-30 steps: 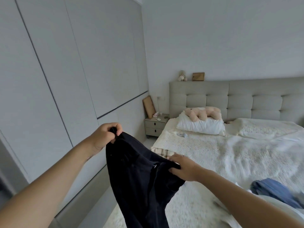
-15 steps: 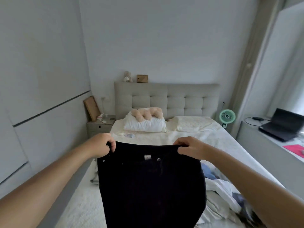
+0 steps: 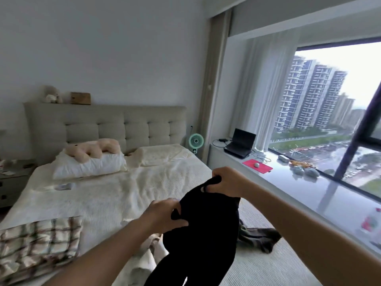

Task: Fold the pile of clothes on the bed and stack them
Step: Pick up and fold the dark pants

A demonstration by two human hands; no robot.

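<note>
Both hands now bunch the black trousers (image 3: 203, 230) at frame centre, no longer spread flat. Left hand (image 3: 165, 215) and right hand (image 3: 224, 182) each clench the waistband, so folding looks begun.

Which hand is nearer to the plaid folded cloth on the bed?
Left. The left hand grips the black garment just right of the plaid folded cloth; the right hand holds the garment's top farther off, toward the window side.

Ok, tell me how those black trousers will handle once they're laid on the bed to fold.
The black trousers look floppy: they hang limp from the left hand and right hand, so they will probably slump and need smoothing flat. The cloth bunches at each grip, so it likely creases easily. They seem light enough to lift by the waist alone.
</note>
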